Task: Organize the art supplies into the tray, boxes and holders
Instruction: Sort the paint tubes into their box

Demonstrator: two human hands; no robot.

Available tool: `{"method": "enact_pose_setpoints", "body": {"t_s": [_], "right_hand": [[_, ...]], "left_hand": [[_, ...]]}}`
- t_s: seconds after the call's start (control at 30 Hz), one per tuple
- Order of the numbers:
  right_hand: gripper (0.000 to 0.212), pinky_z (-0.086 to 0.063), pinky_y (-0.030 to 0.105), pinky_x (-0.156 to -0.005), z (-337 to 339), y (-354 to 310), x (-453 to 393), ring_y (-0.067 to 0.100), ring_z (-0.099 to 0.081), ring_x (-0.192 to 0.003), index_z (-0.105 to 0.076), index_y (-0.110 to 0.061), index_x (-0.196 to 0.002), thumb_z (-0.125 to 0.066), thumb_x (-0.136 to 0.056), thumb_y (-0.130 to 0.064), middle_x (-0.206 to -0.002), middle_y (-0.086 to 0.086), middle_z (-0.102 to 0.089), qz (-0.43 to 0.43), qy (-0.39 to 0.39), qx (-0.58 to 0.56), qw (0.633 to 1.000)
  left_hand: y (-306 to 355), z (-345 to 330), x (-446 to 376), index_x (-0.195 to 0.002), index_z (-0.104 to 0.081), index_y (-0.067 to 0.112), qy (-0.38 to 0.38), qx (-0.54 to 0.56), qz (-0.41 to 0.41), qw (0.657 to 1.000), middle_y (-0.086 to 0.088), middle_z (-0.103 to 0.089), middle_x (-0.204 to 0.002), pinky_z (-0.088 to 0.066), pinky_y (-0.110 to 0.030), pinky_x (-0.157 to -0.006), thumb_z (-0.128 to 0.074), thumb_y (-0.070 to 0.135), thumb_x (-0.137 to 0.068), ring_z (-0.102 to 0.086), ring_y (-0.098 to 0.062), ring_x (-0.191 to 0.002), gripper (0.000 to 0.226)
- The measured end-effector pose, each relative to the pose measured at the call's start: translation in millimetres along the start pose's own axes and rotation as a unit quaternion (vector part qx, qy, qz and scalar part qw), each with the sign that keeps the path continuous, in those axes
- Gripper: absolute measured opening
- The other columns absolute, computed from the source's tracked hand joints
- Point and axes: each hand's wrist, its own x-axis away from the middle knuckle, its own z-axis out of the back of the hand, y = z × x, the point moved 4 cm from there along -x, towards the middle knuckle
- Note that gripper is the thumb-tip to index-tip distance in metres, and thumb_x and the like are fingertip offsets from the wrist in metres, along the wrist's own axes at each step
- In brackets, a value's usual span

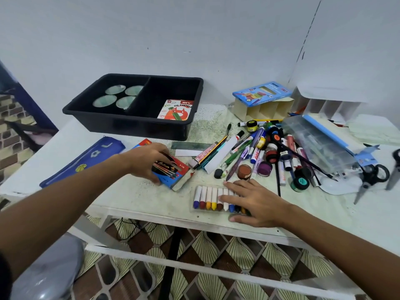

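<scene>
The left arm reached in from the lower left of the frame, its left hand (149,162) lying palm down at centre with the fingers curled round the near end of a red and blue pencil box (173,172), gripping it on the desk (140,198). The right arm came in from the lower right; the right hand (252,201) lay flat with fingers straight and spread, pressing on the right end of a clear crayon pack (208,199) just below centre, thumb along the pack's near edge.

A black tray (132,124) stood at upper centre, holding four round lids (118,96) in its left compartment and an oil pastels box (176,109) in its right. A heap of markers and paint pots (264,152) lay at centre right, with scissors (371,178) at the far right. A blue pouch (84,159) lay left of the pencil box.
</scene>
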Motion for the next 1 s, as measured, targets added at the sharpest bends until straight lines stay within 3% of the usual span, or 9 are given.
{"method": "enact_pose_setpoints", "body": {"t_s": [0.07,0.17,0.3,0.43,0.53,0.77,1.0], "right_hand": [[0.054,-0.046,0.041,-0.093,1,-2,-1,0.028,-0.054,-0.117,-0.043,-0.032,-0.141,-0.034,-0.096,-0.061,-0.141,0.013,-0.051,-0.003,-0.004,0.004,1.000],[0.052,-0.047,0.040,-0.091,2,-4,-1,0.026,-0.055,-0.112,-0.046,-0.031,-0.141,-0.039,-0.096,-0.057,-0.137,0.012,-0.054,-0.006,-0.002,-0.005,1.000],[0.051,-0.047,0.039,-0.090,3,-6,-2,0.024,-0.055,-0.110,-0.051,-0.031,-0.137,-0.046,-0.092,-0.053,-0.130,0.009,-0.057,-0.016,0.007,-0.029,0.999],[0.049,-0.051,0.039,-0.087,5,-7,-3,0.025,-0.056,-0.107,-0.056,-0.027,-0.133,-0.052,-0.088,-0.047,-0.124,0.011,-0.059,-0.028,0.024,-0.049,0.998],[0.048,-0.053,0.039,-0.084,7,-7,-2,0.027,-0.058,-0.103,-0.058,-0.024,-0.130,-0.056,-0.086,-0.044,-0.120,0.014,-0.060,-0.030,0.048,-0.054,0.997],[0.046,-0.052,0.040,-0.081,19,-6,-6,0.028,-0.057,-0.099,-0.059,-0.022,-0.126,-0.057,-0.086,-0.046,-0.119,0.015,-0.059,-0.035,0.111,-0.035,0.993],[0.045,-0.051,0.039,-0.080,17,-9,-11,0.029,-0.056,-0.100,-0.065,-0.018,-0.124,-0.063,-0.085,-0.041,-0.120,0.017,-0.060,-0.080,0.167,-0.047,0.982]], "left_hand": [[0,-4,0,-0.136,-0.054,0.026,-0.016,0.022,0.003,1.000,0.004,-0.033,-0.154,-0.023,-0.035,-0.116,-0.078,0.045,-0.076,-0.021,-0.018,-0.145,0.068],[3,-6,4,-0.126,-0.054,0.026,-0.016,0.063,0.005,0.998,0.003,-0.048,-0.140,-0.039,-0.033,-0.107,-0.081,0.045,-0.073,-0.043,-0.016,-0.128,0.063],[11,-11,16,-0.139,-0.039,0.030,0.000,0.123,0.015,0.992,0.011,-0.044,-0.127,-0.039,-0.025,-0.097,-0.083,0.059,-0.061,-0.043,-0.008,-0.115,0.094],[26,-17,29,-0.143,-0.039,0.028,0.034,0.084,-0.017,0.996,0.007,-0.047,-0.123,-0.037,-0.026,-0.092,-0.044,0.097,-0.049,-0.041,-0.008,-0.107,0.117],[32,-27,37,-0.142,-0.041,0.025,0.059,0.107,-0.014,0.992,0.006,-0.047,-0.123,-0.038,-0.028,-0.094,-0.038,0.097,-0.054,-0.039,-0.007,-0.107,0.114],[41,-41,45,-0.140,-0.045,0.025,0.107,0.145,-0.021,0.983,0.007,-0.046,-0.123,-0.037,-0.026,-0.094,-0.063,0.079,-0.063,-0.038,-0.006,-0.110,0.096],[46,-40,45,-0.140,-0.046,0.021,0.127,0.161,-0.028,0.978,0.006,-0.046,-0.121,-0.042,-0.029,-0.094,-0.064,0.078,-0.062,-0.042,-0.008,-0.108,0.098]]}}
